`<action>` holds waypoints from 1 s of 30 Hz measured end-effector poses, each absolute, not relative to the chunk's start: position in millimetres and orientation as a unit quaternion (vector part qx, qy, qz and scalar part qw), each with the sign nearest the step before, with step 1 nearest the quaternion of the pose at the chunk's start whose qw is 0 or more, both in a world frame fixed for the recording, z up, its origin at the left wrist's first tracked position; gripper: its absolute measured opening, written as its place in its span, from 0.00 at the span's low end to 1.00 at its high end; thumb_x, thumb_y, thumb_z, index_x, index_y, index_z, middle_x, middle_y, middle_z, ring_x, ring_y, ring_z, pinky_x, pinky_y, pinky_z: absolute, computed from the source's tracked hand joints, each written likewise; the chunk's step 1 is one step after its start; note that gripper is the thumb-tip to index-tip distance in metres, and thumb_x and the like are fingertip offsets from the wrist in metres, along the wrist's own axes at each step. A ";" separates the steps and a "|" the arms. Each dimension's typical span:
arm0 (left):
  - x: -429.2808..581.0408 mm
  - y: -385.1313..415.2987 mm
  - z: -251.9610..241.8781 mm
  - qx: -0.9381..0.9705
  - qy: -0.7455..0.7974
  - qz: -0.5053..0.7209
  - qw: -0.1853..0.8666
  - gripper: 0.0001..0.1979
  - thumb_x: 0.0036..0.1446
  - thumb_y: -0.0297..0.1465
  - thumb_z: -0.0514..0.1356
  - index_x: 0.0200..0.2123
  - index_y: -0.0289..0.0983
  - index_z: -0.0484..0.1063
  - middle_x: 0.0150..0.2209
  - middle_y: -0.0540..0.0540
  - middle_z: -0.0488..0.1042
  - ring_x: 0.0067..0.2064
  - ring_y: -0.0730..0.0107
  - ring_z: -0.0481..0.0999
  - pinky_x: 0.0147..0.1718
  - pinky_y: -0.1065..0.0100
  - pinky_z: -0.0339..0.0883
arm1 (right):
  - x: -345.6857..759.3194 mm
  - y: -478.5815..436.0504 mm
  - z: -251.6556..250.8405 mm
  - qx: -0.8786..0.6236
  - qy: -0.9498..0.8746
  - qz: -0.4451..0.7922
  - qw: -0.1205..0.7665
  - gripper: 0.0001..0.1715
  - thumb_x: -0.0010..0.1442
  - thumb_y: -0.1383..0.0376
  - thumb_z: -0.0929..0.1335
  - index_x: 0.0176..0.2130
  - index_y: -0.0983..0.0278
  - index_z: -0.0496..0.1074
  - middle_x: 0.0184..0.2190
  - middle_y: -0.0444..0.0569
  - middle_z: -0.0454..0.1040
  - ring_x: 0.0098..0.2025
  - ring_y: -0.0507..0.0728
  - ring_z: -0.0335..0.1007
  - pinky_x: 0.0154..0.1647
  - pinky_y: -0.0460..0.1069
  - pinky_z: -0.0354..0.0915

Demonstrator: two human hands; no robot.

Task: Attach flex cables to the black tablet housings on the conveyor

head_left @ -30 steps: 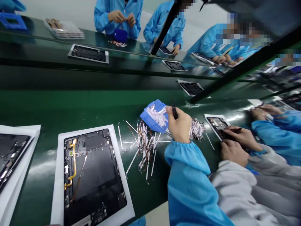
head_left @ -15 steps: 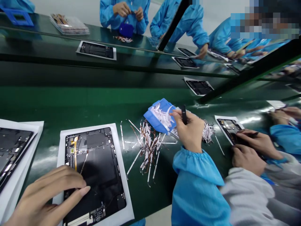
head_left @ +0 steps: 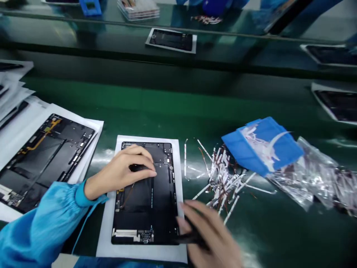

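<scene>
Apparently mid-strip work: left hand (head_left: 119,173) curled, pinching a small dark piece (head_left: 136,168) against the open tablet back (head_left: 145,223) on its white paper sheet (head_left: 107,230); right hand (head_left: 209,238) blurred around black tweezers (head_left: 192,240) at the lower edge, beside loose white strips (head_left: 223,182). Next, a steady, exact placement.

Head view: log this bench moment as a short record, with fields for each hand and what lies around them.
left: left hand rests on a black tablet chassis; whether it grips anything is unclear
right: right hand, blurred, holds a black tool beside the chassis's lower right corner
nearby: pile of white strips; blue pad; clear plastic bag
surface: green bench
also: second chassis with yellow flex cable
</scene>
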State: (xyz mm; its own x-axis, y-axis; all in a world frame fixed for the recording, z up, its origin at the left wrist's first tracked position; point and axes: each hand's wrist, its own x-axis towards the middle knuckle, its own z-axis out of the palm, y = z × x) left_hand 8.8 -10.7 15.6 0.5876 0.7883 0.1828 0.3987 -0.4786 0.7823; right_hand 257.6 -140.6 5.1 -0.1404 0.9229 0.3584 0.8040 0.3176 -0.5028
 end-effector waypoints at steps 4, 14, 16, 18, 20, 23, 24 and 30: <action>13.3 -9.2 -6.6 0.810 0.389 0.281 0.337 0.01 0.60 0.31 0.66 0.35 0.40 0.79 0.44 0.48 0.75 0.46 0.67 0.74 0.48 0.64 0.66 | 224.5 -158.4 -29.5 -0.553 -0.792 0.083 0.244 0.22 0.66 0.75 0.58 0.51 0.67 0.75 0.53 0.60 0.76 0.42 0.56 0.80 0.33 0.47 0.75; 14.9 -10.2 -29.6 0.821 0.427 0.250 0.284 0.03 0.62 0.31 0.64 0.35 0.40 0.78 0.46 0.47 0.75 0.49 0.61 0.72 0.50 0.57 0.62 | 225.7 -157.3 -44.5 -0.551 -0.798 0.095 0.227 0.22 0.66 0.76 0.60 0.56 0.69 0.72 0.56 0.56 0.75 0.45 0.57 0.80 0.39 0.48 0.76; 14.7 -10.5 -31.2 0.824 0.430 0.245 0.276 0.03 0.62 0.32 0.64 0.35 0.41 0.78 0.47 0.48 0.75 0.49 0.61 0.72 0.50 0.57 0.62 | 225.5 -157.4 -45.6 -0.545 -0.799 0.101 0.231 0.23 0.65 0.77 0.60 0.56 0.69 0.71 0.57 0.54 0.75 0.45 0.56 0.80 0.40 0.48 0.76; 14.8 -11.0 -32.8 0.826 0.433 0.241 0.268 0.03 0.62 0.32 0.64 0.35 0.41 0.78 0.47 0.48 0.75 0.49 0.61 0.72 0.50 0.56 0.62 | 225.8 -157.7 -46.5 -0.544 -0.799 0.110 0.233 0.25 0.64 0.78 0.59 0.57 0.68 0.70 0.58 0.53 0.74 0.45 0.56 0.80 0.41 0.48 0.75; 15.1 -11.4 -34.0 0.828 0.435 0.238 0.262 0.04 0.63 0.33 0.63 0.35 0.41 0.78 0.47 0.48 0.75 0.48 0.61 0.72 0.49 0.56 0.62 | 226.3 -158.0 -46.8 -0.542 -0.799 0.118 0.234 0.26 0.64 0.79 0.59 0.58 0.68 0.69 0.59 0.52 0.73 0.46 0.56 0.79 0.42 0.49 0.76; 15.5 -11.5 -34.3 0.831 0.435 0.234 0.255 0.05 0.63 0.33 0.63 0.36 0.41 0.78 0.47 0.48 0.75 0.48 0.61 0.72 0.49 0.57 0.62 | 226.9 -158.1 -46.7 -0.542 -0.799 0.122 0.232 0.28 0.62 0.81 0.59 0.59 0.68 0.69 0.59 0.52 0.72 0.48 0.57 0.79 0.43 0.50 0.76; 15.6 -11.3 -34.1 0.832 0.435 0.233 0.253 0.04 0.63 0.33 0.63 0.36 0.41 0.78 0.47 0.48 0.75 0.48 0.61 0.72 0.49 0.57 0.62 | 227.0 -158.1 -46.7 -0.541 -0.799 0.123 0.233 0.29 0.62 0.81 0.59 0.59 0.69 0.68 0.59 0.52 0.72 0.48 0.57 0.79 0.43 0.50 0.76; 15.7 -9.8 -31.9 0.837 0.431 0.236 0.240 0.05 0.63 0.32 0.63 0.35 0.40 0.78 0.46 0.47 0.76 0.48 0.60 0.72 0.48 0.57 0.62 | 226.7 -158.5 -48.7 -0.540 -0.795 0.122 0.248 0.32 0.60 0.82 0.59 0.60 0.67 0.68 0.59 0.51 0.73 0.49 0.57 0.79 0.43 0.50 0.77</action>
